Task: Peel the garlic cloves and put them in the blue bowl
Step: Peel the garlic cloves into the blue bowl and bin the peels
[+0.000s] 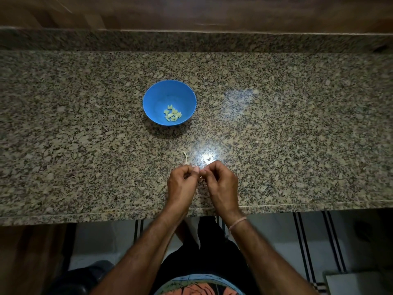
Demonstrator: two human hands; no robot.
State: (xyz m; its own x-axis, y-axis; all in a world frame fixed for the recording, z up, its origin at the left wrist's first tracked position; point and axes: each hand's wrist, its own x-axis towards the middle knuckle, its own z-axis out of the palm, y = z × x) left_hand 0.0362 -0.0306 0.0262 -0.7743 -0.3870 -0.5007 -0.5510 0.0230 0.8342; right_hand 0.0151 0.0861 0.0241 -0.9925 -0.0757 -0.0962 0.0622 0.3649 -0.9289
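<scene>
Pinching a half-hidden garlic clove point(201, 177), left hand point(182, 185) and right hand point(222, 185) meet near the blue bowl point(153, 96).

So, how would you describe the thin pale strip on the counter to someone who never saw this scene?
On the speckled granite counter, look between the blue bowl and the near edge. Just beyond the left hand lies a thin, curved, pale strip, probably garlic skin. Unlike the peeled cloves, which sit inside the bowl, it lies flat on the bare stone.
</scene>
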